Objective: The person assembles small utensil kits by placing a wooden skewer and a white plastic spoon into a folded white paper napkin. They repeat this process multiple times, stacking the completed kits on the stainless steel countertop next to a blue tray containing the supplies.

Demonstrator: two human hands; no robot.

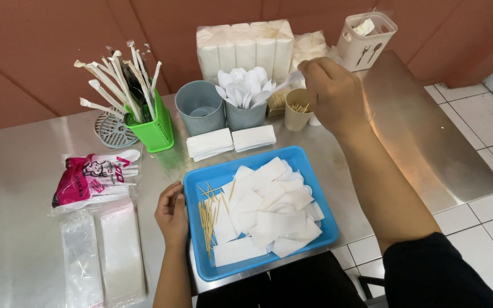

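The right hand (333,94) is raised over a beige cup (296,111) of toothpicks, its fingers pinched together; whatever is pinched there is hidden by the knuckles. The left hand (172,215) is rested loosely curled against the near-left rim of a blue tray (196,188), and nothing is seen held in it. Between the two hands, the tray is filled with white folded napkins (272,214), with loose toothpicks (206,219) gathered beside the left hand. Just left of the right hand, a grey cup of white plastic spoons (243,91) is set next to an empty grey cup (199,107), with two napkin stacks (230,141) before them. Beyond the right hand, a pack of white tissue (245,48) and a white cutlery holder (366,39) are placed. Far left of both hands, a green basket of wrapped straws (138,97) partly covers a round grey drain cover. Left of the left hand, a pink packet (87,179) and clear bags (104,256) are laid on the steel desk (18,171), the bags cut off by the lower edge.
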